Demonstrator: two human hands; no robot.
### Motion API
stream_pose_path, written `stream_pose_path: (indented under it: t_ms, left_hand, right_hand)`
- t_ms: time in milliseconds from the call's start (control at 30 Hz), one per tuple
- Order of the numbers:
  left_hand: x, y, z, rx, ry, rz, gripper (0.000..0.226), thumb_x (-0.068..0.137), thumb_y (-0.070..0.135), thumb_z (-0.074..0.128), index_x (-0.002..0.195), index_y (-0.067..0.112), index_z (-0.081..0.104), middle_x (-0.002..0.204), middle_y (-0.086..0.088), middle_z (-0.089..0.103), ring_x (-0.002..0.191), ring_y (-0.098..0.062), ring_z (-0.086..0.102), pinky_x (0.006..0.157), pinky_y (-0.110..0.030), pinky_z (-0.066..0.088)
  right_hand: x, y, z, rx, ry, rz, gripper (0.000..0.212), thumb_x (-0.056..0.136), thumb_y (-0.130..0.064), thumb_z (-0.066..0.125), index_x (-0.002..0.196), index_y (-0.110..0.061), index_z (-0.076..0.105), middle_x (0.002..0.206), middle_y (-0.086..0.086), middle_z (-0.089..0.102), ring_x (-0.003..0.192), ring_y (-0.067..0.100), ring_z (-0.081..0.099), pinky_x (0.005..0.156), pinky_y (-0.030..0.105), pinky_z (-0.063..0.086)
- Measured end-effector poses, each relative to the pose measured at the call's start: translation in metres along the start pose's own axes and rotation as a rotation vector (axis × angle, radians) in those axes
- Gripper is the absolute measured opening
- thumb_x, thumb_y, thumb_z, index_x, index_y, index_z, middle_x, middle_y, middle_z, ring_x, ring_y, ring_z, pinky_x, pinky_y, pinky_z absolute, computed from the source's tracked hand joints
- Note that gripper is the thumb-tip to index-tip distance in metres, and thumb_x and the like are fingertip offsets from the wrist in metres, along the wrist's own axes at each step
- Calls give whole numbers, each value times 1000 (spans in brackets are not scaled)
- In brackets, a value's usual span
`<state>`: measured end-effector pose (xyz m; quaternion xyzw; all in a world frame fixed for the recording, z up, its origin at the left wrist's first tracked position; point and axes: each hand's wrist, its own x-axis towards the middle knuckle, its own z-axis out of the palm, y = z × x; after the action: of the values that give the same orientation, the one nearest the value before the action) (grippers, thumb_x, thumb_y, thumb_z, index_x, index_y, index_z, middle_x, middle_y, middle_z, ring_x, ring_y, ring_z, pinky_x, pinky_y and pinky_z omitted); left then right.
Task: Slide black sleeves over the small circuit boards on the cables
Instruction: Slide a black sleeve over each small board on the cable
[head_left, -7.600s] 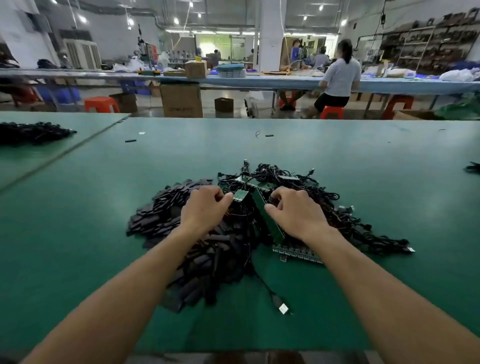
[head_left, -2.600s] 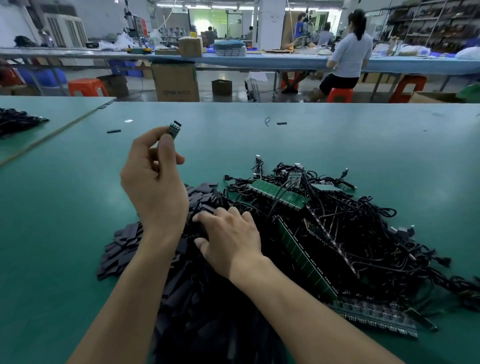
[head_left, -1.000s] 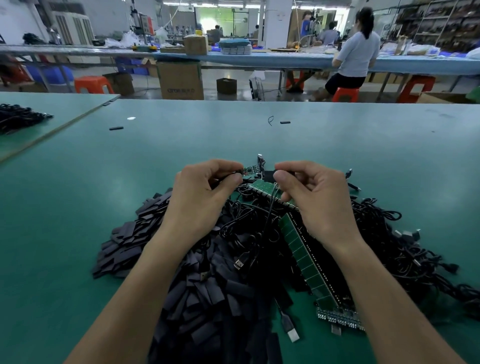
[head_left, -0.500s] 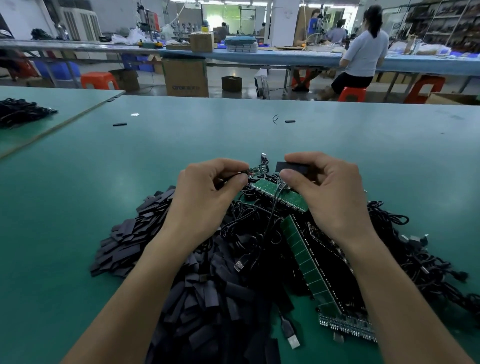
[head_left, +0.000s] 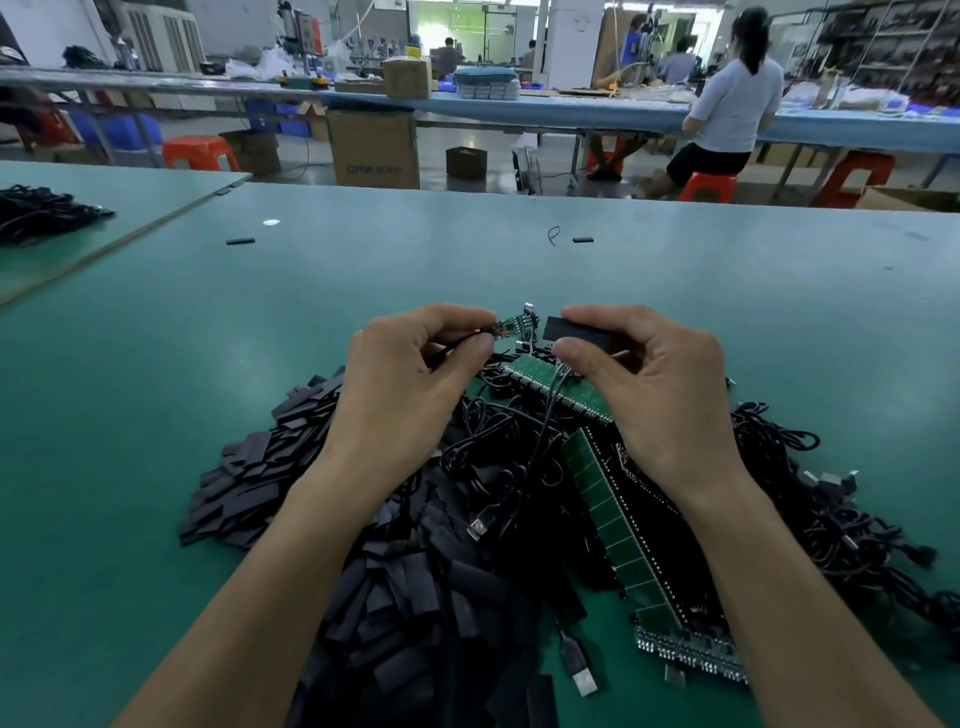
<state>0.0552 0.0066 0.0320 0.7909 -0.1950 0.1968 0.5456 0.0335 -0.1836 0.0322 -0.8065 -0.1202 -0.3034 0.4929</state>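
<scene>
My left hand (head_left: 410, 374) pinches a small green circuit board (head_left: 513, 327) by its cable end, the board pointing right. A short gap away, my right hand (head_left: 649, 384) pinches a flat black sleeve (head_left: 571, 331) between thumb and forefinger, its open end facing the board. Board and sleeve are held above the table and do not touch. Below the hands lies a heap of black sleeves (head_left: 374, 545) on the left and a tangle of black cables (head_left: 810, 499) on the right.
Long green board strips (head_left: 618, 525) lie among the cables, with USB plugs (head_left: 582, 675) near the front. On the green table (head_left: 156, 364) lie two stray black pieces (head_left: 240, 241). Another cable pile (head_left: 41, 210) sits far left. A person sits at the far bench (head_left: 732, 104).
My left hand lifted a board from the pile while my right picked a sleeve; both then came together. In the last half second they hold almost still, sleeve mouth close to the board.
</scene>
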Motion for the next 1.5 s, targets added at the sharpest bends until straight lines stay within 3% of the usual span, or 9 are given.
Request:
stream_pose_path:
  t_ms: [200, 567, 733, 867, 1100, 1233, 1367, 1500]
  left_hand:
    - [-1, 2, 2, 3, -2, 4, 20, 91, 15, 72, 99, 33, 72, 81, 26, 70, 75, 8, 65, 67, -7, 47]
    - [-3, 2, 5, -15, -45, 0, 20, 90, 14, 73, 96, 33, 71, 84, 24, 72, 80, 9, 67, 72, -5, 48]
    - [-1, 0, 4, -58, -99, -23, 22, 90, 12, 73, 94, 33, 72, 84, 20, 75, 79, 5, 68, 72, -7, 48]
    - [1, -3, -1, -96, -166, -40, 23, 91, 9, 71, 93, 32, 72, 86, 16, 76, 82, 4, 68, 76, -10, 49]
    - [3, -7, -4, -213, -254, -118, 22, 92, 5, 68, 94, 27, 73, 88, 3, 78, 87, -9, 74, 86, -22, 56]
    - [0, -4, -2, -210, -330, -140, 19, 93, 7, 67, 96, 26, 71, 83, 4, 78, 82, -8, 72, 72, -19, 55]
    - [-1, -3, 0, -179, -274, -156, 15, 91, 15, 72, 100, 26, 68, 82, 3, 78, 72, -22, 68, 70, -32, 51]
    - [-2, -6, 0, -70, -151, -141, 10, 82, 24, 82, 83, 22, 72, 71, 1, 73, 62, -12, 65, 63, -34, 53]
  right_hand:
    - [-2, 1, 4, 58, 22, -21, 26, 77, -40, 74, 102, -42, 68, 95, -15, 74, 89, 5, 72, 85, 32, 59]
    - [-2, 5, 4, 89, 31, -23, 20, 78, -31, 77, 95, -38, 71, 84, -22, 73, 77, -1, 71, 78, 16, 55]
    - [-2, 9, 3, 63, -18, -11, 29, 80, -24, 81, 98, -43, 70, 93, -15, 75, 86, 8, 72, 87, 38, 59]
    - [-1, 12, -2, 88, -109, 3, 29, 80, -21, 82, 98, -42, 73, 92, -10, 77, 89, 12, 72, 88, 47, 57]
    - [0, 11, -7, 187, -211, 45, 23, 74, -29, 79, 97, -33, 76, 92, -7, 78, 87, 13, 74, 84, 38, 60]
    - [0, 11, -2, 169, -270, 40, 22, 80, -14, 81, 99, -25, 77, 92, -6, 78, 86, 9, 74, 84, 33, 58]
    - [-1, 9, -1, 181, -246, 52, 23, 81, -12, 81, 96, -30, 76, 87, -7, 78, 77, 5, 71, 76, 26, 54]
    - [-2, 10, 1, 169, -235, 56, 21, 82, -15, 80, 97, -29, 76, 84, -7, 77, 70, 6, 70, 68, 18, 52]
